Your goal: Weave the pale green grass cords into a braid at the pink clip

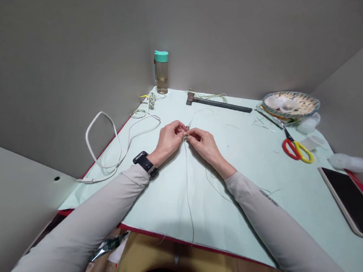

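In the middle of the table, my left hand (171,137) and my right hand (204,142) meet fingertip to fingertip. Both pinch a small bundle of thin cord or strands (187,128), mostly covered by the fingers. One long thin cord (187,187) trails from the bundle toward me and over the table's front edge. Another thin cord (215,187) curves across the cloth beneath my right forearm. Short strand ends stick up above the fingertips. A black watch sits on my left wrist.
A hammer (222,104) lies at the back, near a bottle (162,73). On the right are scissors (294,149), a woven basket (313,106), translucent plastic cups (341,161) and a tablet (350,199). A white cable (126,148) loops at the left. Partition walls enclose the table.
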Demonstrator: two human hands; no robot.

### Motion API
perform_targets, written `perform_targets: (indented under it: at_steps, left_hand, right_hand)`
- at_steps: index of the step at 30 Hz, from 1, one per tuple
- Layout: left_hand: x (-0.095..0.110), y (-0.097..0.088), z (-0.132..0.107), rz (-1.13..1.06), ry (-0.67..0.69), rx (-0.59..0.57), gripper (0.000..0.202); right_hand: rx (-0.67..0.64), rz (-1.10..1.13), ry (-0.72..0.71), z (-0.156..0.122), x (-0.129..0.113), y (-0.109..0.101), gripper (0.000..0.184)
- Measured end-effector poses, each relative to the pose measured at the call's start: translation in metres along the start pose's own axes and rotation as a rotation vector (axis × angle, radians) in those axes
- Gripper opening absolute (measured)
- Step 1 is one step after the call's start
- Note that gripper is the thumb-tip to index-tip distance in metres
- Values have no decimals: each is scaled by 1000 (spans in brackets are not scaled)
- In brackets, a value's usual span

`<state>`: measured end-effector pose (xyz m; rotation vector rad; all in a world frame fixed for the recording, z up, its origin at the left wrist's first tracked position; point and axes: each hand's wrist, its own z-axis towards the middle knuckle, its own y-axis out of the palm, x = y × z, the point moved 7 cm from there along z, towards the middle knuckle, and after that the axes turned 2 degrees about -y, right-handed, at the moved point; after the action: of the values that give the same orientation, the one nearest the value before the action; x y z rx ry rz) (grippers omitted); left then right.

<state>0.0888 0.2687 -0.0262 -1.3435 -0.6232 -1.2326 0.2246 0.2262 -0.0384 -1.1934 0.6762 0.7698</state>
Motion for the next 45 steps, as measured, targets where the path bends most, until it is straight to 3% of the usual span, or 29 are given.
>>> perform_targets:
  at_steps: [11, 27, 45]
  left_hand:
    - [-6, 4, 1, -22, -38, -17, 13]
    - [-6, 14, 0, -163, -97, -157, 23]
    - [0, 8, -2, -70, -82, -91, 15]
  right_hand:
    - [7, -19, -15, -2, -3, 2, 17]
    - [39, 91, 3, 0, 6, 0, 17]
    - [45, 112, -22, -1, 1, 0, 19]
